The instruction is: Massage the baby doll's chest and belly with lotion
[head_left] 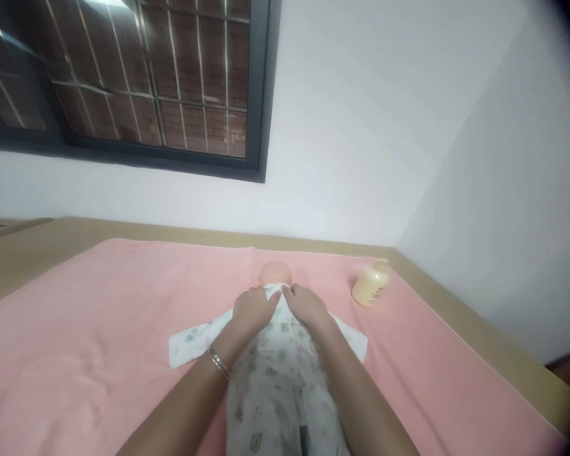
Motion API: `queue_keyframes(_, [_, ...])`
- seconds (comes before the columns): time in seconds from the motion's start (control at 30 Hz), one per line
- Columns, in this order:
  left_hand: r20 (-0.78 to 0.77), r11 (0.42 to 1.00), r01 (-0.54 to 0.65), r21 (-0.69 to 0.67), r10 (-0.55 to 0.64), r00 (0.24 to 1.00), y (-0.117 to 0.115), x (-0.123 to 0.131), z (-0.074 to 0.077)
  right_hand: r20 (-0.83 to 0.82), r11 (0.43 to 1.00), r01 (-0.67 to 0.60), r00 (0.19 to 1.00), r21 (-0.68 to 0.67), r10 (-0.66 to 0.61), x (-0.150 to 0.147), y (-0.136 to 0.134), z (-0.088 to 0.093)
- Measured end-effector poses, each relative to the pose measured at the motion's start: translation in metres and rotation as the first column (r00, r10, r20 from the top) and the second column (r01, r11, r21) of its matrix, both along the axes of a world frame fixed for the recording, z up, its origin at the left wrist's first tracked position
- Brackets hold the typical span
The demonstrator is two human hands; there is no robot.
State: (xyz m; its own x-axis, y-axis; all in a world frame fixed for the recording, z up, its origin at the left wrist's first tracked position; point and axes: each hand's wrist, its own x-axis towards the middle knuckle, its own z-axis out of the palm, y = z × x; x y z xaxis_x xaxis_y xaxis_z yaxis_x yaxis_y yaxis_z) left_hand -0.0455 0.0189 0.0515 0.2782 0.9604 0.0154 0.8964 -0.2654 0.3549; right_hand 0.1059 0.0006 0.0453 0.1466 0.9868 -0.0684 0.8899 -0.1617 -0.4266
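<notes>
A baby doll lies on its back on a pink blanket (99, 329), its bald head (275, 273) pointing away from me. It wears a white garment with small green prints (275, 373), sleeves spread to both sides. My left hand (254, 307) rests on the garment near the collar, fingers together and curled onto the cloth. A metal bangle sits on that wrist. My right hand (306, 304) lies beside it on the other side of the collar, fingers bent onto the fabric. Whether either hand pinches the cloth is unclear.
A cream-coloured bottle (371, 285) lies on the blanket to the right of the doll's head. The blanket covers a tan surface (479, 329) set into a white wall corner. A dark-framed barred window (171, 82) is at the upper left.
</notes>
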Motion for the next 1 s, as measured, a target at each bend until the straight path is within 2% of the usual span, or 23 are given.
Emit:
queue_keyframes(0.23, [0.11, 1.0, 0.027, 0.004, -0.027, 0.994, 0.011, -0.005, -0.012, -0.044, 0.999, 0.047, 0.998, 0.011, -0.046, 0.004, 0.006, -0.01])
queue_keyframes(0.43, [0.145, 0.999, -0.029, 0.014, 0.027, 0.989, 0.014, -0.003, -0.019, -0.048, 0.999, 0.046, 0.998, -0.016, -0.047, 0.006, 0.009, -0.013])
queue_keyframes(1.0, [0.203, 0.998, -0.056, 0.017, 0.052, 0.978, 0.017, -0.002, -0.025, -0.079, 0.999, 0.02, 0.997, -0.037, -0.022, 0.008, 0.009, -0.014])
